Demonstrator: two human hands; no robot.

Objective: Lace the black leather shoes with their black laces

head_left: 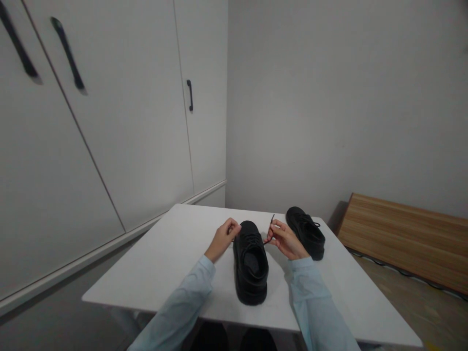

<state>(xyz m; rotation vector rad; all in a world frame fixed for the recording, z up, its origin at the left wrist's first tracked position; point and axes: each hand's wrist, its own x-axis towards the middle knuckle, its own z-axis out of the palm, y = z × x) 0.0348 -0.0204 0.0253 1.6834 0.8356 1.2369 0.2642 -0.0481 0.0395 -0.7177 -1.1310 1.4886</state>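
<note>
Your low black lace-up shoe (252, 273), smooth and leather-like, sits between your hands on the white, flat tabletop (168, 258), heel toward you. Draw its thin black lace (272, 219) evenly, without dragging the shoe sideways. Your right hand (285, 240) pinches that lace; your left hand (224, 237) curls beside the toe, its grip unclear. Beyond your right hand stands the matching black shoe (310, 238).
</note>
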